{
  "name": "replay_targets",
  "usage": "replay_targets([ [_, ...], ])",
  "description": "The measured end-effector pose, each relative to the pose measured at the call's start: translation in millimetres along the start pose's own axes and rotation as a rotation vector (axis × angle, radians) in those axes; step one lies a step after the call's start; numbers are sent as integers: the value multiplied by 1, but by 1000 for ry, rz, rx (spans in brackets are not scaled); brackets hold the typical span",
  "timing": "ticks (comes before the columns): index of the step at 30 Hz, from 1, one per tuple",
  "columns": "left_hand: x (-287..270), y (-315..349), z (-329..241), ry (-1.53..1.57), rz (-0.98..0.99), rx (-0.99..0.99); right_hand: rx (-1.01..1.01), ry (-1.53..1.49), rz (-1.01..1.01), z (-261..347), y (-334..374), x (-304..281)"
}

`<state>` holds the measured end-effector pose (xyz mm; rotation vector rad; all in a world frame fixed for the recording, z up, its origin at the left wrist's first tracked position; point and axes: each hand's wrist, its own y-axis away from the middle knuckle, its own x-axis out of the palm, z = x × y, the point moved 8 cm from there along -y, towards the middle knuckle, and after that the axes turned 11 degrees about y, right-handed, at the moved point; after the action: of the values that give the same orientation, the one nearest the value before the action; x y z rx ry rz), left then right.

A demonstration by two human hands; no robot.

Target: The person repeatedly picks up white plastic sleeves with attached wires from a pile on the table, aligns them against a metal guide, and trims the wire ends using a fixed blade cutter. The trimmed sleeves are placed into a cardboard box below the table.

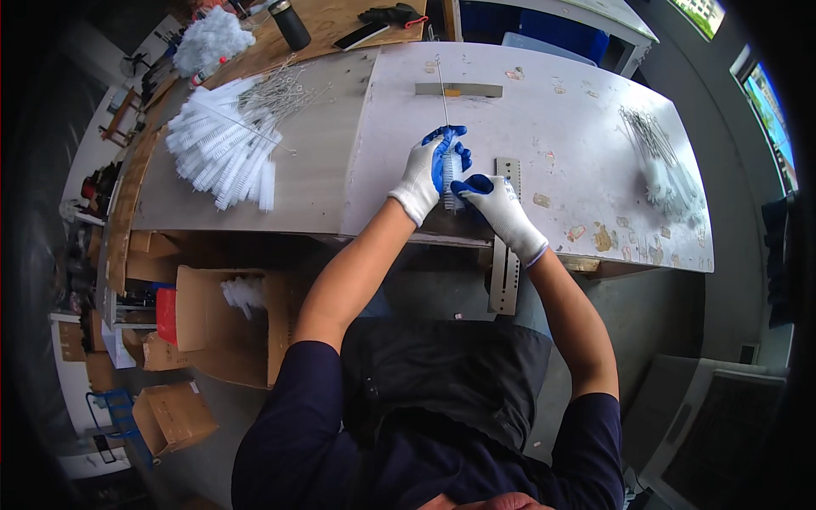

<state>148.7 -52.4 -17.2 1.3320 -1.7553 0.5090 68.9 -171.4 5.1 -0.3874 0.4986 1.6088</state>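
Note:
A tube brush with white bristles (450, 183) stands nearly in line with my body, its thin wire handle pointing to the far side of the table. Round its bristled part are the fingers of my left hand (425, 170), in a white glove with blue-coated fingers. My right hand (497, 202), gloved the same way, has its thumb and fingers closed at the near end of the bristles; its fingertips touch them. Both hands are above the table's front edge. Beside my right hand, a slotted metal bar (506, 272) juts over that edge.
A heap of white brushes (225, 140) lies at left, a smaller bundle of brushes (667, 174) at right. A flat metal strip (476, 90) lies beyond my hands. Farther back stand a black bottle (290, 25) and a phone (361, 36). An open cardboard box (225, 361) is below left.

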Motion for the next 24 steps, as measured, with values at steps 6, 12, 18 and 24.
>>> replay_targets([
  [6, -11, -11, 5, 110, 99, -28, -36, 93, -26, 6, -16, -3],
  [12, -21, -13, -8, -327, -11, -90, 43, 230, -19, -3, -22, -1],
  [18, -20, -18, -20, -545, -43, -94, 62, 184, -37, 3, -24, 2],
  [24, -22, -21, -13, -462, 7, -127, 13, 202, -34, -2, -31, 11],
])
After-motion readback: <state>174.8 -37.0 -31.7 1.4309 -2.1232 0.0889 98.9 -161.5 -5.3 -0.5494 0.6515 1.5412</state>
